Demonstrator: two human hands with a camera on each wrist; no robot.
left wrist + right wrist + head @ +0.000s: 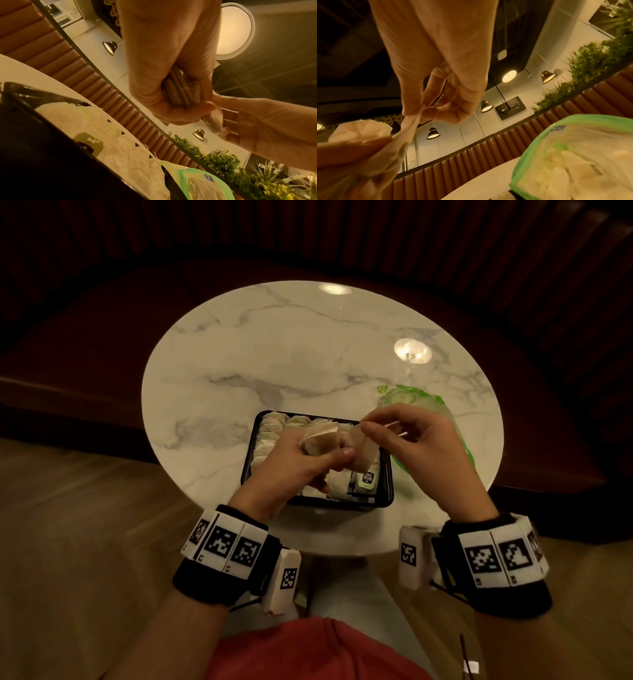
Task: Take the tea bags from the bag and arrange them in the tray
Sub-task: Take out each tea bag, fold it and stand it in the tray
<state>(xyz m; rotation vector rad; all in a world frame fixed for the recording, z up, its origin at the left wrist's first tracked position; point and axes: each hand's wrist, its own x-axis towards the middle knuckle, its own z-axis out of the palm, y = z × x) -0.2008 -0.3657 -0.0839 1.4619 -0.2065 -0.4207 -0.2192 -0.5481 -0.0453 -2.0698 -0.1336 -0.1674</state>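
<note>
Left hand (301,460) is gripping a small bundle of tea bags (320,438), fingers and thumb curled round it. The left wrist view is showing about five folded edges packed side by side in the fist (181,92); exact count uncertain.

Right hand (407,436) is pinching one tea bag (361,451) between thumb and forefinger, remaining fingers loosely curled. This single bag is touching the bundle on its right side; in the right wrist view the paper (410,128) is stretching from the pinch toward the left hand's bundle.

Both grips are hovering directly above the black tray (385,491). Beneath them, tea bags in the tray (270,433) are lying in rows; the hands are hiding most of the middle, so no count is possible. One green tag (365,480) is showing below the right-hand pinch.

The clear bag with green edging (421,398) is lying just beyond and to the right of the right hand, partly covered by it; contents are blurred in the right wrist view (573,155).

Everything is resting on one round marble table (274,347).
</note>
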